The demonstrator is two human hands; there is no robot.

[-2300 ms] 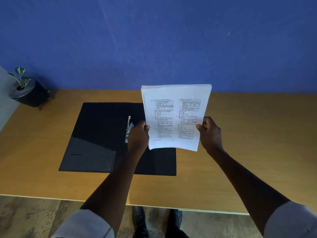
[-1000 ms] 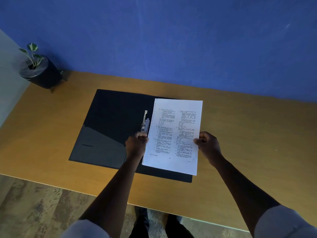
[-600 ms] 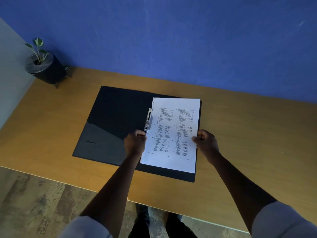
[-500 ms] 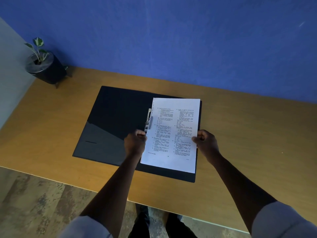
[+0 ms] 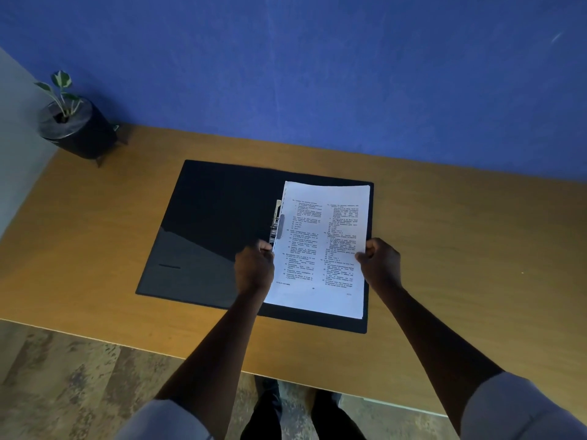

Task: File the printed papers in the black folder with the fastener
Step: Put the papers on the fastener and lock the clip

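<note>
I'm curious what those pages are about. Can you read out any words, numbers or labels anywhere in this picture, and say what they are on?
Printed papers, top sheet: two columns of numbered text plus a footer line, all too small and blurred to read.
Black folder: no label or lettering visible.
Plant pot: no lettering visible.
Nothing else carries writing.

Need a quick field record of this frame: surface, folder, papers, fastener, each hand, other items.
surface: wooden table against a blue wall
folder: black folder lying open and flat on the table
papers: printed papers over the folder's right half, printed side up
fastener: metal fastener at the fold, along the stack's left edge; whether it is through the sheets cannot be told
left hand: left hand grips the stack's left edge, just below the fastener
right hand: right hand grips the stack's right edge
other: potted plant at the far left corner
</note>
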